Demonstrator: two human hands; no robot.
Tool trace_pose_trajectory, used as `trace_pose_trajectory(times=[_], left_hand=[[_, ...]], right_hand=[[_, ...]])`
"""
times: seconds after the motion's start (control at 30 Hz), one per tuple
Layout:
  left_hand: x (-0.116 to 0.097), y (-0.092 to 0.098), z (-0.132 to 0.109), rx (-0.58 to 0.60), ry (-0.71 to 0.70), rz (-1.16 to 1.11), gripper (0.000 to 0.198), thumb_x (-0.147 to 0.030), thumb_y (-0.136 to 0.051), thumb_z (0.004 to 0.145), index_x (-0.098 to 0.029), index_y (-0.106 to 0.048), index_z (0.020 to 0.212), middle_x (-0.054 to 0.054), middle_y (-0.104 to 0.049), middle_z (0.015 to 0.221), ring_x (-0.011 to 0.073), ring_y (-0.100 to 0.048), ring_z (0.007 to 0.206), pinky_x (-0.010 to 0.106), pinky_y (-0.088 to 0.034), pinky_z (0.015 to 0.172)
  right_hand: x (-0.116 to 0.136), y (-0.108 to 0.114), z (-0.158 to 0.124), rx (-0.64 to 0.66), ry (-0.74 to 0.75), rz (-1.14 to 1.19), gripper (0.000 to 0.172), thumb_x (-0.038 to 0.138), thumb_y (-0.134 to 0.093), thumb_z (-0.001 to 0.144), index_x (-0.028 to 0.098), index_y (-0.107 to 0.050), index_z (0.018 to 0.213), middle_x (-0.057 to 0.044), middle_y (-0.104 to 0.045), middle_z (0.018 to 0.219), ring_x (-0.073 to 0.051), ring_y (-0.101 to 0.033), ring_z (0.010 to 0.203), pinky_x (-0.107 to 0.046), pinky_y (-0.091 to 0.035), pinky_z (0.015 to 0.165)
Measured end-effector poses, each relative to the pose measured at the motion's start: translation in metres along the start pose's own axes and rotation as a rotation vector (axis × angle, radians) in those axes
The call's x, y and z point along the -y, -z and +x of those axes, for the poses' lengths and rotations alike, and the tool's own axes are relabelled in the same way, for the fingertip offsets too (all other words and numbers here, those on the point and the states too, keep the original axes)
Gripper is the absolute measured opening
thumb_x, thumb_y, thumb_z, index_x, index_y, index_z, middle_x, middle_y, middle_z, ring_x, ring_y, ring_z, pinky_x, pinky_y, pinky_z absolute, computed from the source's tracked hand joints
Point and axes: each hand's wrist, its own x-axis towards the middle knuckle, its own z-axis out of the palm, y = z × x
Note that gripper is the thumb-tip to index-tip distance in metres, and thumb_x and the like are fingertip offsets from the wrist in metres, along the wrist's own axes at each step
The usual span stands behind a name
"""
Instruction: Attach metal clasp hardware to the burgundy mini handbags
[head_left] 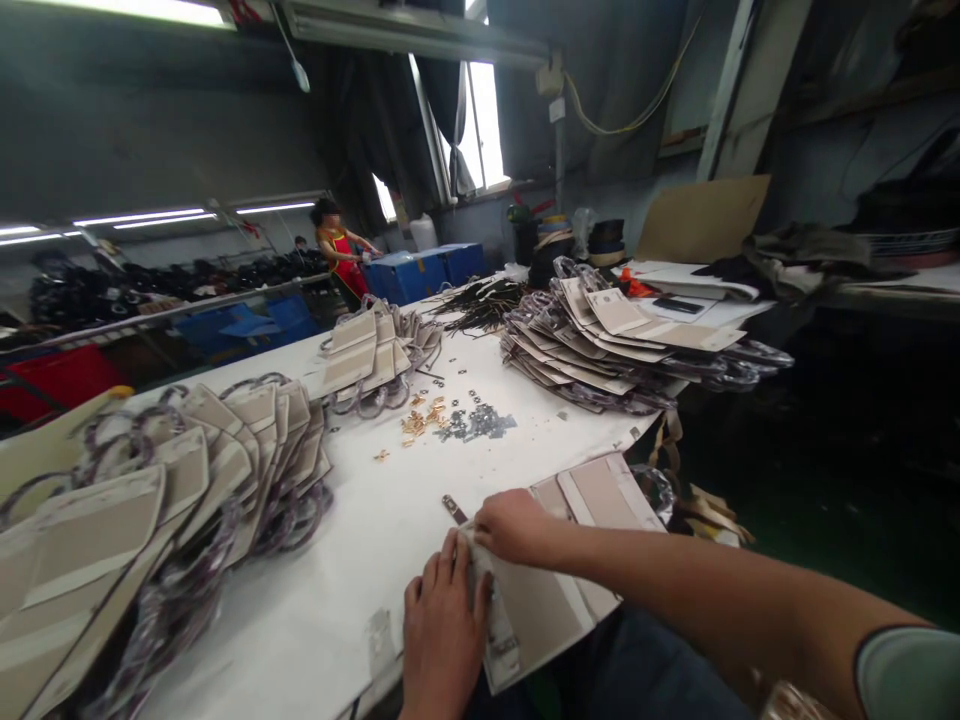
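A flat beige bag panel point(536, 605) with paler strips lies tilted at the table's near edge, partly over my lap. My left hand point(446, 615) holds its left edge, the thumb on the panel and the fingers along the border. My right hand point(517, 525) is closed on the same edge at the upper corner, beside the left fingertips. What lies under the right fingers is hidden. Just beyond them, a small dark strap tab with a metal piece point(454, 508) sticks out over the white table point(382, 540). Clear plastic-wrapped handles point(654, 492) show at the panel's far end.
Similar panels with wrapped handles are piled at left point(225, 460), centre back point(364, 350) and right point(600, 330). Gold metal pieces point(421, 420) and grey metal plates point(480, 423) lie mid-table. Dark straps point(480, 303) lie farther back. Another person point(343, 255) stands near blue boxes point(409, 275).
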Motion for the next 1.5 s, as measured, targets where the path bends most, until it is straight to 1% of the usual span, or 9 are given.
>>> trace_pose_trajectory(times=[0.13, 0.27, 0.37, 0.67, 0.9, 1.07, 1.27, 1.37, 1.5], left_hand=[[0.002, -0.008, -0.005, -0.062, 0.035, -0.037, 0.047, -0.035, -0.047, 0.104, -0.022, -0.056, 0.149, 0.011, -0.054, 0.156, 0.0280, -0.053, 0.134, 0.046, -0.045, 0.103], [0.004, -0.013, -0.006, -0.061, 0.052, -0.071, 0.048, -0.034, -0.046, 0.104, -0.023, -0.055, 0.150, 0.010, -0.058, 0.152, 0.0279, -0.052, 0.134, 0.047, -0.043, 0.105], [0.007, -0.016, -0.006, -0.059, 0.046, -0.082, 0.049, -0.034, -0.046, 0.104, -0.024, -0.054, 0.151, 0.009, -0.060, 0.150, 0.0276, -0.052, 0.134, 0.047, -0.042, 0.106], [0.007, -0.022, -0.002, -0.080, 0.049, -0.096, 0.051, -0.033, -0.050, 0.101, -0.021, -0.056, 0.149, 0.010, -0.061, 0.148, 0.0308, -0.053, 0.131, 0.049, -0.041, 0.104], [0.003, -0.012, -0.005, -0.053, 0.079, -0.138, 0.051, -0.034, -0.053, 0.100, -0.022, -0.055, 0.151, 0.010, -0.061, 0.149, 0.0304, -0.053, 0.131, 0.049, -0.040, 0.106], [0.000, -0.003, -0.003, 0.008, 0.125, -0.213, 0.052, -0.035, -0.057, 0.099, -0.022, -0.055, 0.149, 0.009, -0.061, 0.149, 0.0298, -0.052, 0.132, 0.049, -0.040, 0.107], [-0.001, 0.004, 0.001, 0.033, 0.185, -0.310, 0.052, -0.037, -0.063, 0.096, -0.024, -0.058, 0.146, 0.008, -0.062, 0.146, 0.0291, -0.052, 0.132, 0.048, -0.042, 0.106], [-0.002, 0.006, 0.002, 0.047, 0.224, -0.343, 0.053, -0.037, -0.067, 0.093, -0.023, -0.060, 0.144, 0.007, -0.063, 0.145, 0.0286, -0.053, 0.132, 0.047, -0.041, 0.107], [-0.002, 0.007, 0.003, 0.052, 0.255, -0.381, 0.056, -0.038, -0.070, 0.091, -0.022, -0.059, 0.144, 0.007, -0.063, 0.145, 0.0280, -0.052, 0.132, 0.046, -0.040, 0.108]], right_hand=[[-0.048, 0.030, 0.032, -0.091, -0.141, 0.025, 0.023, 0.043, -0.067, 0.094, 0.033, -0.082, 0.108, -0.001, -0.080, 0.109, -0.021, -0.072, 0.101, -0.026, -0.048, 0.079], [-0.104, 0.051, 0.073, -0.170, -0.360, 0.010, 0.026, 0.040, -0.064, 0.095, 0.027, -0.082, 0.108, -0.007, -0.079, 0.114, -0.023, -0.070, 0.104, -0.028, -0.046, 0.078], [-0.133, 0.051, 0.097, -0.193, -0.481, 0.021, 0.028, 0.043, -0.065, 0.095, 0.023, -0.083, 0.104, -0.011, -0.078, 0.111, -0.025, -0.070, 0.101, -0.029, -0.046, 0.075], [-0.154, 0.028, 0.128, -0.228, -0.524, 0.061, 0.020, 0.032, -0.068, 0.088, 0.025, -0.083, 0.099, -0.008, -0.078, 0.110, -0.023, -0.069, 0.099, -0.028, -0.044, 0.074], [-0.146, 0.058, 0.115, -0.128, -0.484, 0.154, 0.018, 0.019, -0.069, 0.082, 0.016, -0.083, 0.093, -0.009, -0.078, 0.087, -0.018, -0.068, 0.077, -0.024, -0.042, 0.063], [-0.109, 0.076, 0.082, 0.047, -0.259, 0.249, 0.013, 0.021, -0.070, 0.080, 0.014, -0.080, 0.085, -0.004, -0.072, 0.072, -0.012, -0.060, 0.059, -0.021, -0.040, 0.053], [-0.034, 0.048, 0.036, 0.409, 0.028, 0.466, 0.014, 0.021, -0.066, 0.078, 0.017, -0.079, 0.083, 0.001, -0.069, 0.065, -0.011, -0.056, 0.053, -0.020, -0.039, 0.050], [-0.013, 0.031, 0.034, 0.450, 0.052, 0.394, 0.011, 0.020, -0.068, 0.077, 0.016, -0.078, 0.080, 0.003, -0.061, 0.057, -0.011, -0.054, 0.053, -0.021, -0.038, 0.052], [-0.008, 0.026, 0.039, 0.465, 0.035, 0.326, 0.008, 0.020, -0.069, 0.077, 0.016, -0.075, 0.074, 0.003, -0.058, 0.054, -0.012, -0.054, 0.054, -0.021, -0.037, 0.052]])
